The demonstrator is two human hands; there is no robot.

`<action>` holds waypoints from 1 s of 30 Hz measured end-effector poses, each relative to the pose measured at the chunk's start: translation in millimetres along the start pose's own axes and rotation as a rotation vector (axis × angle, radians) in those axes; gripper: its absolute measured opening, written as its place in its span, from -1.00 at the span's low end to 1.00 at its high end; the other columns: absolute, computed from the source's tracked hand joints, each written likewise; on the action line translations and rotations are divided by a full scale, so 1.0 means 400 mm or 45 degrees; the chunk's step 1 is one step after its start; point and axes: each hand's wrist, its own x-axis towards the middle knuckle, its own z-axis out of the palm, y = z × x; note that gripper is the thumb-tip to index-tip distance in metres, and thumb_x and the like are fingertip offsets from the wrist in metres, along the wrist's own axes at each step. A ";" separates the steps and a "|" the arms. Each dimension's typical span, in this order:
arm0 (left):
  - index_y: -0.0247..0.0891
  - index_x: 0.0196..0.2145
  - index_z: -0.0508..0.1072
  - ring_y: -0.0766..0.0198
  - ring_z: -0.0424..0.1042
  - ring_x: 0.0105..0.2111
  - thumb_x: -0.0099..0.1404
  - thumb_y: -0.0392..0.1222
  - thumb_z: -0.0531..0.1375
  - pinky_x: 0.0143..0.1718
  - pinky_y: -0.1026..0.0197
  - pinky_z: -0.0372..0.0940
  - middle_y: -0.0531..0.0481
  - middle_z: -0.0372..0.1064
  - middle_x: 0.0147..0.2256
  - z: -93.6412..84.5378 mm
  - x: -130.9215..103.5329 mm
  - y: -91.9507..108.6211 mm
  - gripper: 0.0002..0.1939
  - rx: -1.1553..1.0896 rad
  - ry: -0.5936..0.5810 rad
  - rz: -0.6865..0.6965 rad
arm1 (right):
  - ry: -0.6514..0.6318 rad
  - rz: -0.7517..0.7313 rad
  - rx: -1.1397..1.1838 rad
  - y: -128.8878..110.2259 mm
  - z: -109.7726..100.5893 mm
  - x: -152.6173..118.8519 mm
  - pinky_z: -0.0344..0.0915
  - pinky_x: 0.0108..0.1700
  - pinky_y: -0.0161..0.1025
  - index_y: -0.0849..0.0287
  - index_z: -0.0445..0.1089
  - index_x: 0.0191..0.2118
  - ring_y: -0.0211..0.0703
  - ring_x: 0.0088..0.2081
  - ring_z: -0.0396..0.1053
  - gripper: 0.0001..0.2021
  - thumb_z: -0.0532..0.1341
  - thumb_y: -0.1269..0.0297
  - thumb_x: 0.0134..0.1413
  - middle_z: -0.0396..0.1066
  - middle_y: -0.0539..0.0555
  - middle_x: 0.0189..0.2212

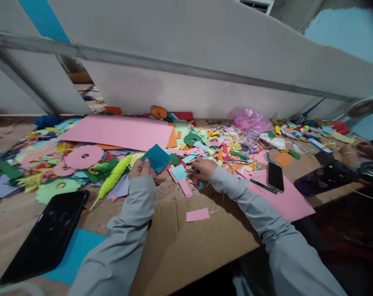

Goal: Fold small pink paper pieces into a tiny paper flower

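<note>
My left hand [140, 167] is closed on a blue paper square [157, 158], its thumb on top, with some pink paper below the square. To the right, my right hand [203, 168] reaches down into the pile of paper scraps [225, 150], its fingers bent together; what they hold, if anything, is hidden. Just left of those fingers lies a light blue piece [179, 172] on pink strips. A pink rectangle [198, 215] rests on the cardboard [174, 246] in front of my hands.
Left are a black tablet [47, 230], yellow-green yarn [115, 174] and paper rings [84, 156]. A large pink sheet [121, 131] lies behind. Right are a phone [275, 177], a pen [263, 186] and a dark bottle [325, 177]. Another person's hand [349, 152] shows far right.
</note>
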 end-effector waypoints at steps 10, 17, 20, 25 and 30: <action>-0.24 -0.65 0.23 0.43 0.04 -0.70 0.02 0.06 0.20 -0.68 0.33 -0.03 0.17 0.09 -0.76 0.006 -0.002 0.018 -0.65 0.013 0.068 -0.024 | 0.007 -0.144 0.324 0.031 0.021 0.022 0.22 -0.15 -0.29 0.26 0.36 -0.11 -0.16 -0.11 0.30 -0.72 0.23 0.20 0.11 0.35 0.16 -0.14; -0.22 -0.65 0.19 0.43 0.03 -0.74 0.11 0.01 0.15 -0.70 0.33 -0.08 0.17 0.09 -0.78 -0.007 0.002 -0.001 -0.66 0.061 0.007 0.003 | -0.013 -0.034 0.257 0.014 0.011 0.014 0.18 -0.26 -0.33 0.23 0.39 -0.23 -0.17 -0.15 0.31 -0.82 0.28 0.32 0.01 0.36 0.14 -0.15; -0.22 -0.66 0.17 0.43 0.01 -0.73 0.12 -0.07 0.15 -0.70 0.32 -0.07 0.17 0.08 -0.78 -0.003 0.002 -0.005 -0.68 0.041 0.045 0.005 | -0.020 0.024 0.244 0.013 0.015 0.012 0.14 -0.32 -0.33 0.23 0.40 -0.22 -0.16 -0.23 0.33 -0.79 0.30 0.36 -0.04 0.41 0.11 -0.24; -0.22 -0.67 0.15 0.43 0.00 -0.75 0.11 -0.06 0.15 -0.70 0.32 -0.09 0.17 0.07 -0.80 0.006 0.004 -0.016 -0.67 -0.033 0.105 0.014 | 0.023 0.118 0.357 0.038 0.018 0.013 0.09 -0.36 -0.35 0.20 0.44 -0.29 -0.20 -0.31 0.33 -0.80 0.28 0.43 -0.15 0.43 0.03 -0.36; -0.23 -0.61 0.23 0.44 -0.02 -0.73 0.09 -0.01 0.17 -0.69 0.32 -0.11 0.20 0.06 -0.77 0.011 0.000 -0.008 -0.70 -0.083 0.081 0.035 | 0.322 0.285 0.528 0.097 -0.013 0.031 0.12 -0.34 -0.37 0.22 0.41 -0.29 -0.25 -0.34 0.30 -0.81 0.21 0.44 -0.14 0.39 -0.04 -0.40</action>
